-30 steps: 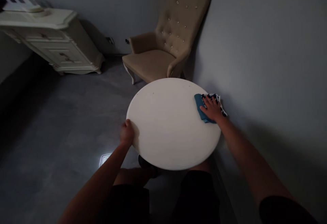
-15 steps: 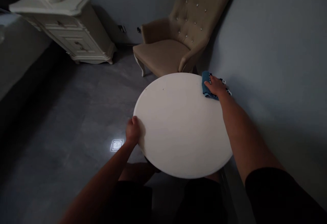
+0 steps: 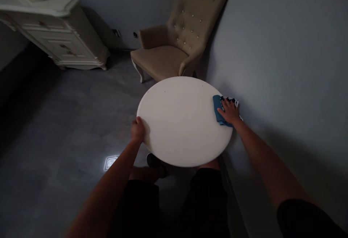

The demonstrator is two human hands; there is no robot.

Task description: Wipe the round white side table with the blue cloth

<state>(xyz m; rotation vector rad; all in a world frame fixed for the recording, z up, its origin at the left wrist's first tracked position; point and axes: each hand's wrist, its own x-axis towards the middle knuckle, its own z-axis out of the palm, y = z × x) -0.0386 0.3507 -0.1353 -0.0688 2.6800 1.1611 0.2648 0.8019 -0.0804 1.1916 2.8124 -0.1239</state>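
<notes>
A round white table stands in front of my legs, with a few small dark specks near its far edge. My left hand is closed around the table's left rim, thumb on top and the other fingers hidden below. At the right edge my right hand holds a folded blue cloth with a dark-and-white patterned part against the tabletop. Its fingers spread over the cloth, and part of the cloth reaches past the rim.
A tan tufted armchair stands just beyond the table. Close along the right side runs a grey wall. A white cabinet is at the back left. Dark grey floor with a bright square light patch lies left.
My right hand has drawn the cloth along the table's right edge, nearer to me. My left hand keeps its hold on the rim. The view has shifted somewhat to the right.
</notes>
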